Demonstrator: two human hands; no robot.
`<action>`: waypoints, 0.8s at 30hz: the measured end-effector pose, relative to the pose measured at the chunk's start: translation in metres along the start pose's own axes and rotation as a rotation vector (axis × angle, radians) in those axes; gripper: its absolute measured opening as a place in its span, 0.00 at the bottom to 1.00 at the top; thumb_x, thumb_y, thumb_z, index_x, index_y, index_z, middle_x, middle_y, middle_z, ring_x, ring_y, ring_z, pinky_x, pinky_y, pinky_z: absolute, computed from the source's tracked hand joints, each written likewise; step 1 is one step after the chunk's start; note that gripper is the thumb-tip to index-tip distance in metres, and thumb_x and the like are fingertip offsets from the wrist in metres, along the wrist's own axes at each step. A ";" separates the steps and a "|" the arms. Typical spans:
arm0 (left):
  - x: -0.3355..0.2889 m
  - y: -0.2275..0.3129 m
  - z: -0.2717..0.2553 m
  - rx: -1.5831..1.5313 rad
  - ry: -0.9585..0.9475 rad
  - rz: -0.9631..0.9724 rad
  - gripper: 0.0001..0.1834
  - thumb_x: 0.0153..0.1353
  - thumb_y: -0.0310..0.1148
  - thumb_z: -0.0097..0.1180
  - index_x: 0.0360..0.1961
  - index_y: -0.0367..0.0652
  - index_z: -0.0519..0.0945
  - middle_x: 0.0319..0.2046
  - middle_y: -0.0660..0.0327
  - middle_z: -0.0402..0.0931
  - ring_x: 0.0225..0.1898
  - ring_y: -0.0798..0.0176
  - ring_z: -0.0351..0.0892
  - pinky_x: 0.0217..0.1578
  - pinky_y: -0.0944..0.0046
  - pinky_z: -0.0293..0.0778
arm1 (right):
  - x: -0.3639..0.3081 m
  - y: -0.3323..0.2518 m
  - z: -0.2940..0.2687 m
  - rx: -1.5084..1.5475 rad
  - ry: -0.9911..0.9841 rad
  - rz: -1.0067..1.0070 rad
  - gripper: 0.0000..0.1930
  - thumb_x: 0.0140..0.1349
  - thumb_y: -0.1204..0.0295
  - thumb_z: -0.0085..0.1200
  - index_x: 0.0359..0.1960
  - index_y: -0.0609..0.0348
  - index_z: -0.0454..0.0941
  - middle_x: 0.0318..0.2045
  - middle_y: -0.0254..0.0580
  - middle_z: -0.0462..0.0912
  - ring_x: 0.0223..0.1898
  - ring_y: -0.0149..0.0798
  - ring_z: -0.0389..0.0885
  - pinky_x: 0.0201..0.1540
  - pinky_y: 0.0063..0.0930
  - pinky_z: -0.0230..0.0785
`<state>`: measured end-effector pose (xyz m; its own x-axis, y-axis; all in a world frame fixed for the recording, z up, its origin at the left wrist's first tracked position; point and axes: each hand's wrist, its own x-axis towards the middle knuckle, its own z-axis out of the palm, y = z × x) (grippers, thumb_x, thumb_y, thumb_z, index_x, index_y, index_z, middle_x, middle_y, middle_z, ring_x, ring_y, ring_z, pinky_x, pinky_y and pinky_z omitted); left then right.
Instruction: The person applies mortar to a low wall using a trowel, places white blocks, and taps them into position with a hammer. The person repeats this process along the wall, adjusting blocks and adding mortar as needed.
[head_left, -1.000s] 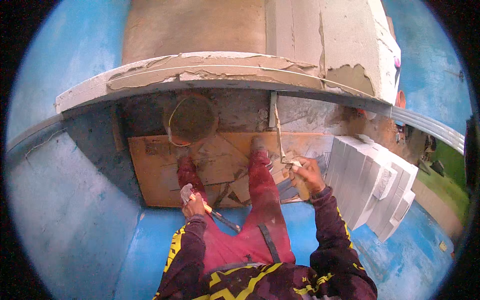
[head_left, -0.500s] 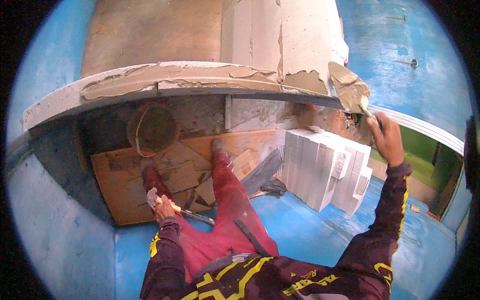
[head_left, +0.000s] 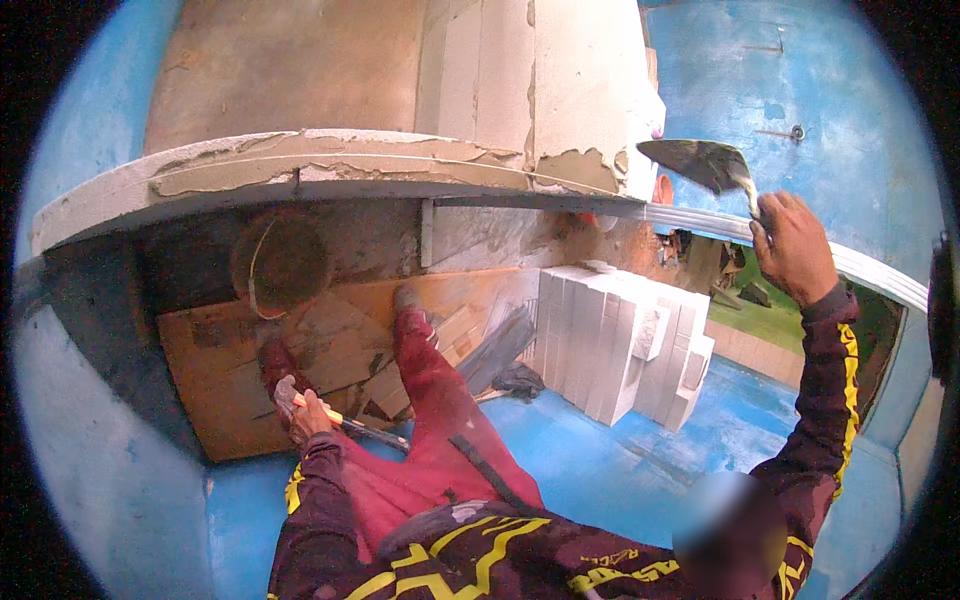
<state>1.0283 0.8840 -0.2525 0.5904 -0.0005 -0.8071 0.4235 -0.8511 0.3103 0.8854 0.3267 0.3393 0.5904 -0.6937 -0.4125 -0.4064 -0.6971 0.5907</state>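
Note:
My right hand (head_left: 797,248) grips the handle of a pointed trowel (head_left: 700,163), held past the right end of the wall top. The trowel's blade is tilted, showing a dark, smeared face, and points left toward the white block wall (head_left: 585,85). Grey-beige mortar (head_left: 400,172) lies in a ragged band along the narrow top ledge, with a thin string line above it. Low at the left, by my leg, my left hand (head_left: 312,415) is closed around a hammer (head_left: 340,420) with a grey head and an orange and black handle.
A stack of white blocks (head_left: 600,340) stands on the blue floor at right. Below the ledge are a bucket (head_left: 280,262) and a wooden board (head_left: 220,390) with loose pieces. A dark crumpled sheet (head_left: 500,350) lies beside the stack. A white-framed opening (head_left: 880,270) borders the right.
My right hand has moved right and turned the trowel, so its mortar-covered face no longer shows. The view has shifted slightly. My left hand keeps its hold on the hammer.

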 end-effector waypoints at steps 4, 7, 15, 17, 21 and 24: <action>0.010 -0.011 0.011 0.003 -0.044 -0.069 0.25 0.64 0.51 0.47 0.44 0.39 0.81 0.35 0.53 0.83 0.38 0.51 0.82 0.40 0.52 0.75 | 0.031 0.007 0.026 -0.210 0.250 -0.189 0.14 0.55 0.72 0.60 0.43 0.54 0.73 0.39 0.43 0.75 0.47 0.50 0.74 0.45 0.43 0.67; 0.005 -0.007 0.015 -0.068 -0.043 -0.022 0.25 0.64 0.36 0.54 0.60 0.39 0.69 0.38 0.56 0.77 0.31 0.59 0.78 0.31 0.57 0.75 | 0.057 0.008 0.055 -0.277 0.282 -0.275 0.12 0.56 0.72 0.57 0.42 0.52 0.74 0.39 0.39 0.75 0.47 0.44 0.74 0.48 0.41 0.65; -0.032 0.037 0.004 -0.024 -0.075 -0.009 0.28 0.65 0.34 0.53 0.65 0.43 0.65 0.54 0.55 0.72 0.40 0.57 0.79 0.37 0.58 0.78 | 0.080 0.031 0.073 -0.454 0.167 -0.367 0.14 0.55 0.76 0.53 0.44 0.50 0.75 0.43 0.38 0.75 0.51 0.42 0.73 0.52 0.42 0.64; -0.030 0.041 0.001 -0.053 -0.154 -0.085 0.29 0.65 0.33 0.53 0.67 0.44 0.64 0.60 0.55 0.69 0.40 0.57 0.79 0.37 0.59 0.78 | 0.071 0.041 0.053 -0.462 0.114 -0.311 0.15 0.55 0.77 0.54 0.45 0.50 0.75 0.45 0.39 0.76 0.53 0.44 0.73 0.53 0.44 0.64; -0.032 0.048 -0.004 -0.076 -0.060 0.013 0.31 0.64 0.30 0.51 0.69 0.46 0.62 0.62 0.56 0.68 0.33 0.60 0.77 0.32 0.60 0.78 | 0.038 0.051 0.001 -0.403 0.075 -0.121 0.15 0.54 0.73 0.59 0.45 0.53 0.78 0.45 0.43 0.78 0.53 0.48 0.74 0.54 0.46 0.65; -0.036 0.061 -0.011 -0.322 -0.060 0.020 0.27 0.63 0.27 0.51 0.65 0.46 0.65 0.59 0.58 0.69 0.29 0.63 0.75 0.29 0.60 0.79 | 0.006 0.038 -0.017 -0.009 0.064 0.055 0.16 0.56 0.68 0.62 0.46 0.56 0.79 0.42 0.49 0.80 0.48 0.54 0.78 0.50 0.45 0.70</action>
<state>1.0402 0.8383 -0.1986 0.5630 -0.0543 -0.8246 0.6138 -0.6407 0.4613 0.8858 0.2990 0.3709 0.6111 -0.7177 -0.3338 -0.4335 -0.6563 0.6175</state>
